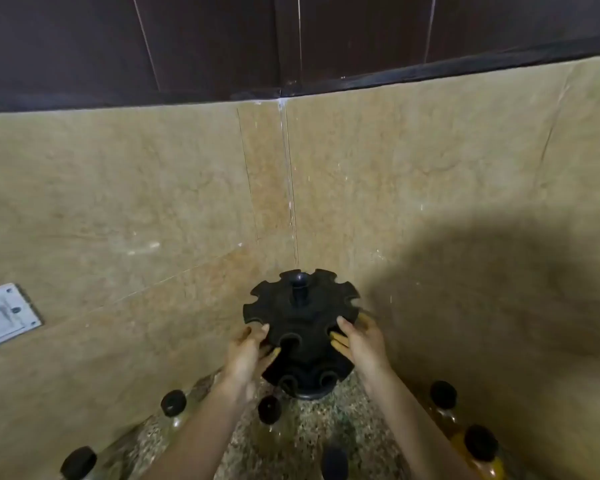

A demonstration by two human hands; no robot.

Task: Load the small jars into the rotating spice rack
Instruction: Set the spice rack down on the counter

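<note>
Hands on black spice rack (300,327), left grip (248,346) and right grip (355,339) clasping its sides

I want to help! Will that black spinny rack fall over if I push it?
Probably not easily: the spice rack sits on a round base. It looks empty, so likely light and may slide. Both the left hand and right hand hold its sides, perhaps steadying it.

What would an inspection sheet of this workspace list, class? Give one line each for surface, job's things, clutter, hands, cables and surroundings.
Surface: speckled stone counter in a corner.
Job's things: black spice rack, visible slots empty; six black-capped jars around it, for example jar.
Clutter: nothing seen.
Hands: left hand and right hand on the rack's sides, neither holding a jar.
Cables: nothing seen.
Surroundings: beige tiled walls; white plate on the left wall.
</note>
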